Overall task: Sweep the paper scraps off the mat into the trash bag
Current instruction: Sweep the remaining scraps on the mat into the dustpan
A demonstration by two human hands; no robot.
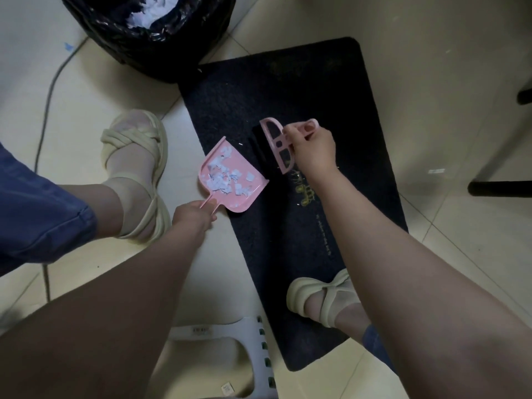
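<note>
A dark mat (288, 226) lies on the tiled floor. My left hand (192, 217) grips the thin handle of a pink dustpan (247, 194), which rests at the mat's left edge with several white paper scraps (221, 175) in it. My right hand (312, 148) holds a pink hand brush (276, 142) by its handle, its black bristles (260, 151) down on the mat just right of the pan's mouth. One small scrap (241, 144) lies on the mat by the pan's upper edge. A black trash bag (149, 33) with white paper inside stands at the top left, beyond the mat's far corner.
My sandalled feet are near: one (135, 168) on the tiles left of the pan, one (322, 298) on the mat's near part. A white plastic stool (218, 358) is below me. A grey cable (49, 110) runs along the floor at left. Dark furniture legs (498, 188) stand at right.
</note>
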